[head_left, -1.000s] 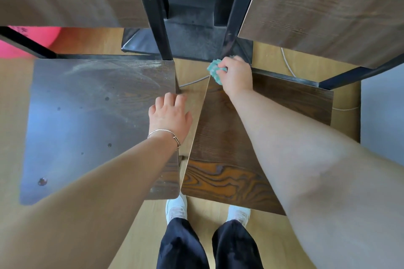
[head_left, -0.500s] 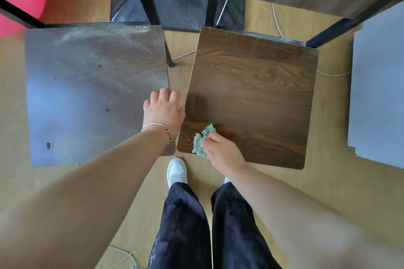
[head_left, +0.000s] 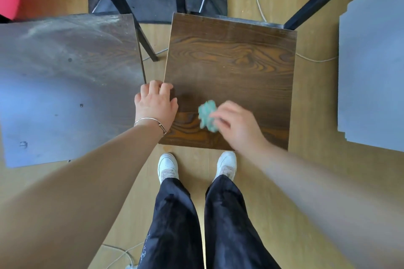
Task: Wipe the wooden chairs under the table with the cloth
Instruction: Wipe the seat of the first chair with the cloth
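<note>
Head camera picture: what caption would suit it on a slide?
Right hand wipes a wooden chair seat with a green cloth; left hand steadies it.

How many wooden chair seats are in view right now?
2. A dusty seat on the left, and a darker seat in the middle, where the right hand holds the cloth. More may be out of frame.
</note>
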{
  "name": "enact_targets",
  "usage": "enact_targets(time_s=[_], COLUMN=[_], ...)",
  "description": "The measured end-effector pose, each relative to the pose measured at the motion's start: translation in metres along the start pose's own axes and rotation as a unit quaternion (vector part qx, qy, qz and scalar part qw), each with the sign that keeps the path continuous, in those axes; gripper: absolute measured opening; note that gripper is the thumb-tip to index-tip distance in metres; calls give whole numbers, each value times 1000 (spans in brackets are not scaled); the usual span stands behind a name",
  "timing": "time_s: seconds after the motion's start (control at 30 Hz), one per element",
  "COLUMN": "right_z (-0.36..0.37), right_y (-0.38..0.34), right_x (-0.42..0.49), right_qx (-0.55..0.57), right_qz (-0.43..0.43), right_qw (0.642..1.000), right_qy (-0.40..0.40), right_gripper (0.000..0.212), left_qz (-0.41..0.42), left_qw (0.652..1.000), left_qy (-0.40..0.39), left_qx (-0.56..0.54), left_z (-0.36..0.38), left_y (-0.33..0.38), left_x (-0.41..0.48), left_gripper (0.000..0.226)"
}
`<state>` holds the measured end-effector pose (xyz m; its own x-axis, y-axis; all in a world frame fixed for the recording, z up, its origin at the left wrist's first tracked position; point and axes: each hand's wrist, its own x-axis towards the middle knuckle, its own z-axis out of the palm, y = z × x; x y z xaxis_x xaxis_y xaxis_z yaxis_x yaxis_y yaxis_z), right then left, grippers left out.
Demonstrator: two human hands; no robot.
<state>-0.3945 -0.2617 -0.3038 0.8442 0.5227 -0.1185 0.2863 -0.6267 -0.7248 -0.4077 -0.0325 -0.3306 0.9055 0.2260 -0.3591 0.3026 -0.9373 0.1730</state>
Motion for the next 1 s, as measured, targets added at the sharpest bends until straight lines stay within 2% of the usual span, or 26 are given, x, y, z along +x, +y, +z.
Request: enact_targets(time_s=[0.13,0.23,0.43,0.53,0.77,0.87,1.0], right_z=[-34,-48,-29,-18,20,37,54], right_y=[27,53,75,68,45,34,27], right_x=[102,162,195,177,59,4,-45], right_qx=[-53,-123,-186,-185,-112,-96,-130], right_qz=[31,100,197,209,97,74,48], right_qw=[996,982,961,959,988,991,979], right_qy=[71,101,61,52,-33,-60,-151], right_gripper=[16,19,19,17,6,12,27], left_qz=[6,10,18,28,23,25,23], left_qw=[1000,1000,1000,1000,999,998,998], left_qy=[10,20,6,-10,-41,-52,-60], left_qx=[2,0,-2,-7,2,5,18], left_z=[-8,-11,-8,-5,1,4,9], left_y=[11,19,36,42,44,46,53], left_x=[15,28,37,27,-5,-17,-31], left_gripper=[39,38,39,38,39,39,38])
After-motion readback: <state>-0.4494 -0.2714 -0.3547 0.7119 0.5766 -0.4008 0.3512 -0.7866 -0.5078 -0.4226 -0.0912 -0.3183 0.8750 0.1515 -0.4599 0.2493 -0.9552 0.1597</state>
